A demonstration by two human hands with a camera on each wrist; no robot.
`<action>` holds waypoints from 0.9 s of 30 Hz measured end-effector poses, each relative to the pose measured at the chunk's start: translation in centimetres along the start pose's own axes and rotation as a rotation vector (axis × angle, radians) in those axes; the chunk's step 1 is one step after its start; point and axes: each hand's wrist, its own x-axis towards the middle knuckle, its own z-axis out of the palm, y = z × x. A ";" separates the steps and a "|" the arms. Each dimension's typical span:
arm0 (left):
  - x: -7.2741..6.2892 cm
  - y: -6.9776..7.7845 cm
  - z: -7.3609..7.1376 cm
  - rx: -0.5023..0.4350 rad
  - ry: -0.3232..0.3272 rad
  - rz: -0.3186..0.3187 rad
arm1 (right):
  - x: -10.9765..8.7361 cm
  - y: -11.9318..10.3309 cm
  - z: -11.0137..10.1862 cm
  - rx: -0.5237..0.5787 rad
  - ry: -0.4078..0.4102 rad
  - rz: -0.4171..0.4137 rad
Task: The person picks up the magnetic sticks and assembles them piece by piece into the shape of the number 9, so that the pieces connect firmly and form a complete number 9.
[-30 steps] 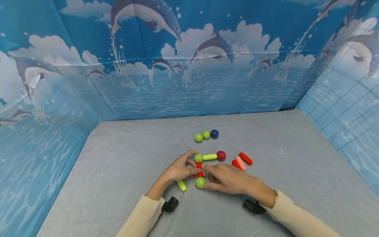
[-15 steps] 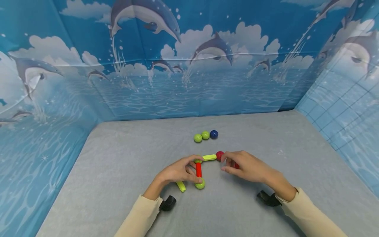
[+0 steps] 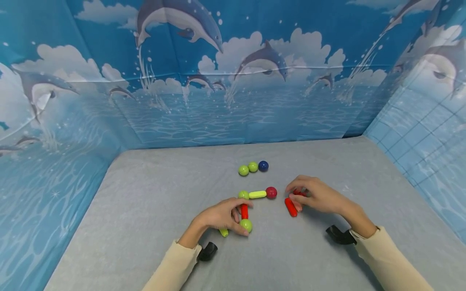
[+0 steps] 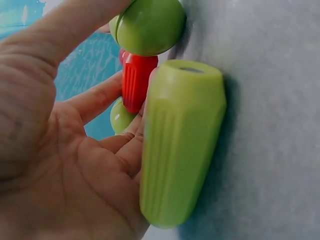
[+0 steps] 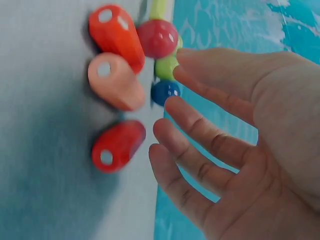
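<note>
An L-shaped chain lies on the cloth: a near green ball (image 3: pixel 246 225), a red rod (image 3: pixel 244 212), a far green ball (image 3: pixel 243 195), a yellow-green rod (image 3: pixel 257 194) and a red ball (image 3: pixel 271 192). Around its near part curves my left hand (image 3: pixel 218 215), thumb by the near ball, fingers loosely beside the red rod. Under that palm lies a loose yellow-green rod (image 4: pixel 182 145). My right hand (image 3: pixel 318 195) hovers with relaxed fingers over a loose red rod (image 3: pixel 290 207), a pink rod (image 5: pixel 112 80) and another red rod (image 5: pixel 119 145). Nothing is gripped in it.
Behind the chain, two green balls (image 3: pixel 248 168) and a dark blue ball (image 3: pixel 263 166) sit in a row. A grey cloth (image 3: pixel 164 178) covers the table. Dolphin-print curtains (image 3: pixel 233 109) stand at the back and sides.
My right hand has left the near green ball and moved right and away to the loose rods. My left hand has shifted slightly nearer, its fingers wider apart.
</note>
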 end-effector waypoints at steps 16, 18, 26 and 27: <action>-0.1 0.1 0.1 0.038 -0.039 0.009 | -1.1 1.7 -1.5 0.021 -0.109 0.108; -0.1 0.1 0.1 0.040 -0.040 0.012 | -1.1 1.8 -1.5 0.016 -0.121 0.116; -0.1 0.1 0.1 0.038 -0.036 0.008 | -0.8 1.7 -1.3 -0.021 -0.122 0.116; -0.1 0.0 0.1 0.038 -0.035 0.006 | -0.8 1.7 -1.2 -0.025 -0.114 0.109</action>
